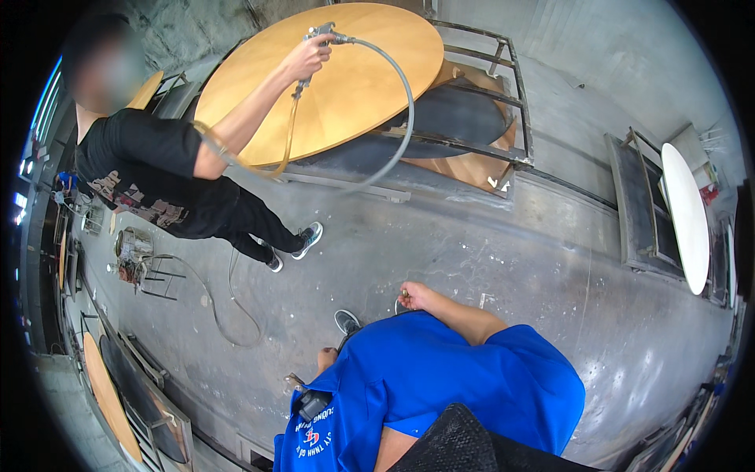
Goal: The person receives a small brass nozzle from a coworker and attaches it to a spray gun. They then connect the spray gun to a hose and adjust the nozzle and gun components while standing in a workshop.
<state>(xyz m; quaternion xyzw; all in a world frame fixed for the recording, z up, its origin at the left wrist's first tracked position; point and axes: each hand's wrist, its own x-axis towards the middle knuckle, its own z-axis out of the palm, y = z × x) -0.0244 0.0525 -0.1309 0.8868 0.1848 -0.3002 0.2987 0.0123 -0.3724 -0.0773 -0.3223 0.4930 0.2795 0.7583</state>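
Note:
Across the lower middle my own blue shirt covers much of the view. My right hand [418, 296] is out in front of it, fingers closed round a small brass-coloured piece [405, 293], with a thin pale loop hanging below. Only a bit of my left hand [326, 359] shows past the shirt; its fingers are hidden. Close to it is a small metallic part [295, 381], too small to name. Ahead, a co-worker in black grips a spray gun [316, 49] over a large round wooden tabletop [338, 94]. A grey hose [410, 102] and a yellowish tube hang from the gun.
A metal rack [522, 102] bears the tabletop, with dark boards below. A pump-like machine [134, 248] stands left, its hose [206, 295] looping over the floor. A white oval board [686, 216] leans at right, and a wooden round [106, 393] at lower left.

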